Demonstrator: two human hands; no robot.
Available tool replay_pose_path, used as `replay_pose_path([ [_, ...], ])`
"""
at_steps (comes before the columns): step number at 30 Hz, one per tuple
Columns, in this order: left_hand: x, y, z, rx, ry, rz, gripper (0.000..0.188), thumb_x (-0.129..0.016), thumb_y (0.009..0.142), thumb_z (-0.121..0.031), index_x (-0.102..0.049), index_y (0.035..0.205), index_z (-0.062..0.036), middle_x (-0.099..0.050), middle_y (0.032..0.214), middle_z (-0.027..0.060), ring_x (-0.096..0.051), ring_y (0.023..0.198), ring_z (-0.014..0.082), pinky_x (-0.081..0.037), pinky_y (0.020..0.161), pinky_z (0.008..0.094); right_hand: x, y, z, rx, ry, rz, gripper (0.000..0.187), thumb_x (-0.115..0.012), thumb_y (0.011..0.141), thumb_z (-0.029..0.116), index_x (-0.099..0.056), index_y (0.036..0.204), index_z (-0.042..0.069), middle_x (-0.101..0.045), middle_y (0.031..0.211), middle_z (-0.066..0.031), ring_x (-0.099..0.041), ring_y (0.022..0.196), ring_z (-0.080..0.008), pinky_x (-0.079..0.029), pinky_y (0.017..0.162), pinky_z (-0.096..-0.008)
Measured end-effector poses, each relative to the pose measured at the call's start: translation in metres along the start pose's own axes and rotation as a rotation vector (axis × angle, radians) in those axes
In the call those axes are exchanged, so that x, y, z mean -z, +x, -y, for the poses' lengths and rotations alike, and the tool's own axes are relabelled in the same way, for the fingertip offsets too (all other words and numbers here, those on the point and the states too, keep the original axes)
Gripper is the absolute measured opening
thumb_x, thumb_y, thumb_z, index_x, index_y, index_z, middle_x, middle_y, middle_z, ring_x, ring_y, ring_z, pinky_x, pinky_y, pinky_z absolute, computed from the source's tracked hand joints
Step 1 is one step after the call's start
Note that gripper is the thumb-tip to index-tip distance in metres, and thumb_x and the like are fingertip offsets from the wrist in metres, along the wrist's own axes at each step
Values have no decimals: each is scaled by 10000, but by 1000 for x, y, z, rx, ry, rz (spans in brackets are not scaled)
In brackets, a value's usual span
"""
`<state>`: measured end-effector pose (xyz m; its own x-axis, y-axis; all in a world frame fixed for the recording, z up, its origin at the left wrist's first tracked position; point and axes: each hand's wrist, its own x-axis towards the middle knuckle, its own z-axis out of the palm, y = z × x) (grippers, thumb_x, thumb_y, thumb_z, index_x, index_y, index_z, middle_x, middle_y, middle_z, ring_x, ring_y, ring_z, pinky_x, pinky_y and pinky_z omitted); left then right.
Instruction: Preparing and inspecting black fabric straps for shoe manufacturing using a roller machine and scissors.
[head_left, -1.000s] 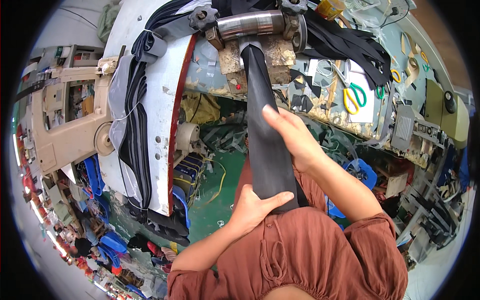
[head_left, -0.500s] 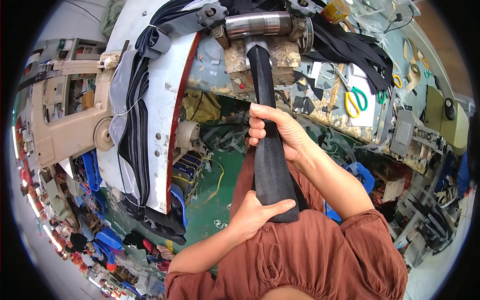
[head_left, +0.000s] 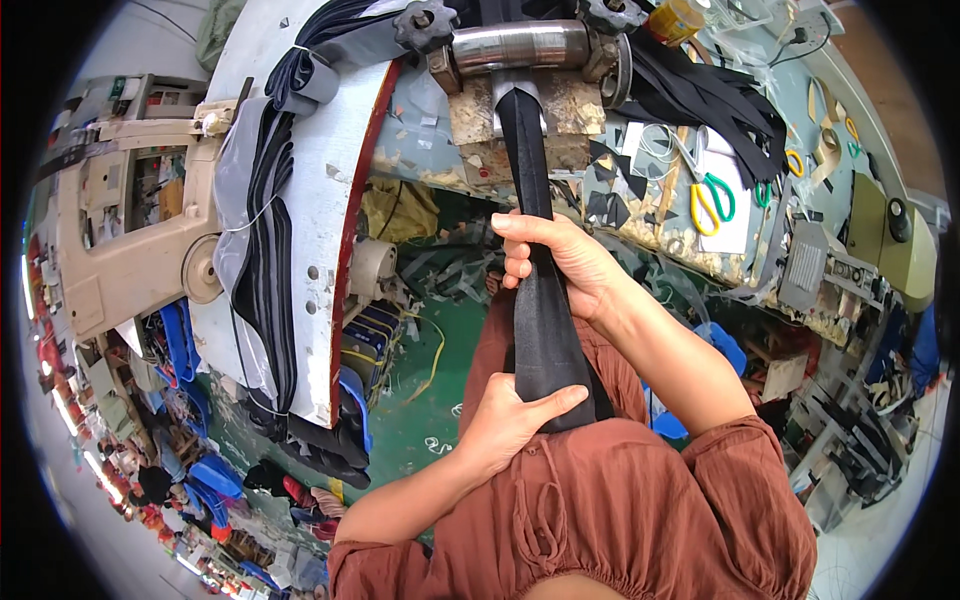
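A long black fabric strip [head_left: 546,345], shaped like a necktie, runs from a metal guide [head_left: 507,84] below a shiny steel roller [head_left: 520,46] down to my lap. It is narrow and folded at the top and widens toward me. My right hand [head_left: 565,262] is wrapped round its middle, fingers curled on the left side and the thumb pointing left. Nearer my body, my left hand [head_left: 512,420] grips the wide end, its thumb lying across the top. The fingers beneath the cloth are hidden.
Bundled dark strips [head_left: 268,260] hang along the white table [head_left: 325,215] at left, beside a beige sewing machine [head_left: 120,220]. Scissors [head_left: 705,205] with yellow and green handles lie on the right bench among scraps. More black strips [head_left: 700,95] lie behind them.
Both hands have shifted only slightly; the left is a little farther up with the strip's wide end. My right thumb has moved slightly left and down. Both grips remain closed.
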<state>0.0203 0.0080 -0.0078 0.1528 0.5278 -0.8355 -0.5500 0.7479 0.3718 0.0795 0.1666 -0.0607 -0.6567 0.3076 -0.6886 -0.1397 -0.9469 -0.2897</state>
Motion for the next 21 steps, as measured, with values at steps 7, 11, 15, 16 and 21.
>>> replay_pose_path([
  [7,-2,-1,-2,-28,43,-63,255,-746,783,-225,-648,839,4,-642,793,14,-571,709,58,-471,644,223,-2,1,5,23,-19,1,221,-754,734,191,-565,777,86,-546,606,15,-534,514,-82,-485,543,-255],
  [11,0,0,1,-52,22,-52,276,-751,778,-230,-642,868,6,-640,815,20,-574,731,64,-473,667,231,-3,4,7,37,-11,-11,219,-753,736,182,-560,777,86,-550,609,11,-540,515,-86,-489,539,-258],
  [15,-2,-3,1,-70,1,-54,309,-757,772,-236,-632,896,18,-640,849,31,-578,745,72,-476,679,236,-8,3,8,44,-9,-35,176,-705,793,161,-536,787,112,-514,612,31,-490,509,-72,-455,543,-257],
  [16,-2,-3,1,-70,-8,-51,315,-759,770,-236,-630,901,21,-640,854,33,-579,748,74,-477,682,237,-8,3,8,41,2,-29,174,-703,794,159,-536,789,112,-514,613,30,-489,510,-73,-455,544,-257],
  [21,-1,-3,5,-66,3,-40,325,-761,767,-229,-627,909,31,-641,863,40,-584,754,81,-482,693,241,-5,2,7,38,-1,-28,160,-701,796,151,-549,805,101,-521,618,25,-500,517,-77,-455,547,-260],
])
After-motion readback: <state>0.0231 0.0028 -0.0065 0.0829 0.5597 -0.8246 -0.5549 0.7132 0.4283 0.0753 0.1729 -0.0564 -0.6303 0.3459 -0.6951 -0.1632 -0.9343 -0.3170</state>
